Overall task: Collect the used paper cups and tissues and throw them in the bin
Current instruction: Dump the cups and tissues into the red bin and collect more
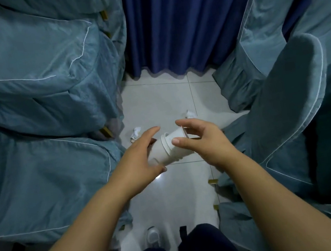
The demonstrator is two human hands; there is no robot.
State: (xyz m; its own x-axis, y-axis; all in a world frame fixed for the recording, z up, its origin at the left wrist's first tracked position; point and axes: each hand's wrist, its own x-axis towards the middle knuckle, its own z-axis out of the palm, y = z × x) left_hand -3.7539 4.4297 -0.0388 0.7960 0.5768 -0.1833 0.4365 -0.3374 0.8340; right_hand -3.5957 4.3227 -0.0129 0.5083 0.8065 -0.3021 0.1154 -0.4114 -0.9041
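We hold a nested stack of white paper cups lying tilted in mid-air above the tiled floor. It sits between our two hands, at the middle of the view. The left grip wraps the lower end, fingers over the top and thumb underneath, and covers that end from us. The right grip clasps the upper end, thumb pressed on the cup wall and forefinger curled over a brownish rim. The palm hides the rest of that end. A few rims show between the hands, but we cannot count the cups.

A crumpled tissue lies on the floor just beyond the left fingertips. A second tissue lies past the right forefinger, which cuts off part of it.

Open room is only a narrow aisle of floor. Teal covered chairs crowd its left edge, and more chairs press in on the right. A dark blue curtain closes the far end. A pale shoe shows low in the view, half lost in blur.
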